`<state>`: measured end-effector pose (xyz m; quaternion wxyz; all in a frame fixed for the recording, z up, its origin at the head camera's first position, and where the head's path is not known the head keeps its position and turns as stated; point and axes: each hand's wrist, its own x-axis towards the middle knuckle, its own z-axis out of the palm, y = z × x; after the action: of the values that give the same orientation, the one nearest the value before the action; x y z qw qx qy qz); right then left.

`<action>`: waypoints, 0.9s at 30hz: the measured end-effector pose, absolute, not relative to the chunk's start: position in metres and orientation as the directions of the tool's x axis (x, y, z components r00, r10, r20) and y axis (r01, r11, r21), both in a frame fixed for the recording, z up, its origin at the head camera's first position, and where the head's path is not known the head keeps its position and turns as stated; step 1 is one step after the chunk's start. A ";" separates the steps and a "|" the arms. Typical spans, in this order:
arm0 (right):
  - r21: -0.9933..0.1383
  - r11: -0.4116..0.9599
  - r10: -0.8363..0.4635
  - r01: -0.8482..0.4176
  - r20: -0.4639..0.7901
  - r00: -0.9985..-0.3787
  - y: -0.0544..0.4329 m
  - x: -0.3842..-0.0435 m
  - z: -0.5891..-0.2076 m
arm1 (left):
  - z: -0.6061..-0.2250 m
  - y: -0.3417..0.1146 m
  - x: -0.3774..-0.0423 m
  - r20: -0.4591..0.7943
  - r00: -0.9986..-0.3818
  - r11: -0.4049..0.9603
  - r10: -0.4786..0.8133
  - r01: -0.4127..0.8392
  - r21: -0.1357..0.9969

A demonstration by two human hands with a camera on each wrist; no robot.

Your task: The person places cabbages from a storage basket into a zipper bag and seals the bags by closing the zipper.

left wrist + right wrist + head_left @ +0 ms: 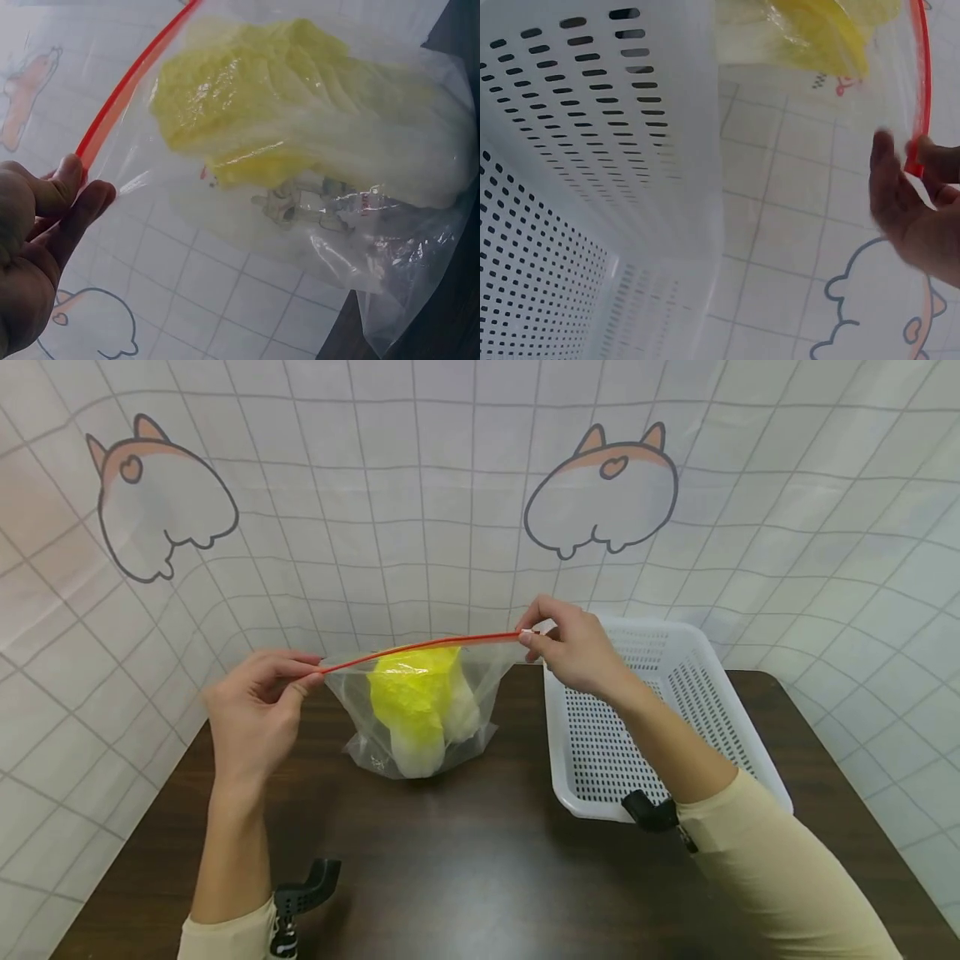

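Note:
A clear zip bag point(348, 697) with a red zip strip point(420, 646) hangs low over the table, its top edge stretched between both hands. Inside it sits a yellow and white vegetable that looks like napa cabbage point(412, 693), leafy part up and pale stalks down. My left hand point(258, 706) pinches the strip's left end between thumb and fingers, as the left wrist view also shows. At the other end, thumb and fingers of my right hand point(573, 647) pinch the strip's tip. In the right wrist view, the red strip point(922, 82) runs down to that grip.
A white perforated basket point(561, 760) stands on the dark table point(450, 860), right of the bag and under my right forearm. White cloth point(420, 527) with a grid and cartoon animals closes off the back and sides. Each wrist carries a black camera mount point(307, 889).

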<state>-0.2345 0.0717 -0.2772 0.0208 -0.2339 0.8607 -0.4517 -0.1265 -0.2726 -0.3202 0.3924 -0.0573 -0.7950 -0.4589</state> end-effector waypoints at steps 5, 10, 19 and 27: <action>-0.939 0.263 -0.480 -0.223 0.073 -0.874 0.072 -0.239 -0.277 | -0.320 -0.271 -0.127 0.668 -0.688 0.577 -0.285 0.433 0.693; -0.970 0.140 -0.473 -0.200 0.112 -0.874 0.066 -0.243 -0.277 | -0.323 -0.269 -0.132 0.696 -0.648 0.550 -0.308 0.476 0.687; -0.825 0.357 -0.566 -0.438 0.183 -0.804 0.071 -0.251 -0.285 | -0.333 -0.280 -0.138 0.735 -0.670 0.700 -0.099 0.478 0.530; -0.501 0.623 -0.692 -0.601 0.006 -0.722 0.099 -0.226 -0.296 | -0.323 -0.271 -0.099 0.268 -0.938 0.780 0.219 0.333 0.530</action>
<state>-0.2258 0.0986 -0.2960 0.0939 -0.3610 0.8958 -0.2417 -0.0988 -0.2711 -0.3226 0.0962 -0.1472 -0.9384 -0.2974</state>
